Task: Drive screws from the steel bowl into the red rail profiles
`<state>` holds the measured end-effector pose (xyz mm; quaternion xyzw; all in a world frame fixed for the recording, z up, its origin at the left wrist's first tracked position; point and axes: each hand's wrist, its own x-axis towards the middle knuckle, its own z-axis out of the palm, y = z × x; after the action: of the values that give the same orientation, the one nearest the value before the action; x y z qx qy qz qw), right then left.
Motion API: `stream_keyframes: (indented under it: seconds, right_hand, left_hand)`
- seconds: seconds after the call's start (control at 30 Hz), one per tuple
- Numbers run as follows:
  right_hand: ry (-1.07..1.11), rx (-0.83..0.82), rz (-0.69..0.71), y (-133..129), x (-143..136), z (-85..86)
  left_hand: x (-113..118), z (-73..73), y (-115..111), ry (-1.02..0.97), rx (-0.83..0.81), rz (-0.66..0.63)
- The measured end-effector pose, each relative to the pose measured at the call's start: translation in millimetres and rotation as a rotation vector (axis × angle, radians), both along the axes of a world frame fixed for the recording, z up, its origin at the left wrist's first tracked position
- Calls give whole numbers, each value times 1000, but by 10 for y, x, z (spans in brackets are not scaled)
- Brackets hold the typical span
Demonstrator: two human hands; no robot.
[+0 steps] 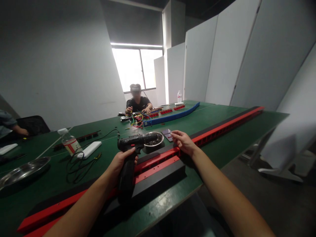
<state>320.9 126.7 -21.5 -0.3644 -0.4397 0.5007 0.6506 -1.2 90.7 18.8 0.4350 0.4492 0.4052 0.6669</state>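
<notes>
My left hand (pixel 123 159) is wrapped around the grip of a black cordless drill (pixel 132 142), held level with its chuck pointing right. From the chuck a thin bit reaches toward my right hand (pixel 184 142). The thumb and fingertips of that hand are pinched together at the bit's tip; whatever they hold is too small to make out. Below both hands lies a long red and black rail (pixel 158 160), with a shorter red and black piece (pixel 158 176) along its near side. Behind the chuck, a metal bowl (pixel 155 144) holds small dark parts.
A phone (pixel 168 135) lies beyond my right hand. On the left are a bottle (pixel 70 144), a white power bank (pixel 90 149), cables and a steel dish (pixel 37 166). Across the green table (pixel 214 115), a person (pixel 139 102) sits near wires and a blue rail (pixel 172 115).
</notes>
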Motion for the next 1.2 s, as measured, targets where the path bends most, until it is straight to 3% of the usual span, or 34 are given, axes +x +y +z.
stream_keyframes:
  seconds: [0.43,1.2]
  right_hand:
    - [-75,14,-18,-25,-18,44]
    - [-11,3,29,-81,-44,94]
  left_hand:
    - [-10,-21,4,41,27,-26]
    - [7,-13,7,25,32,-25]
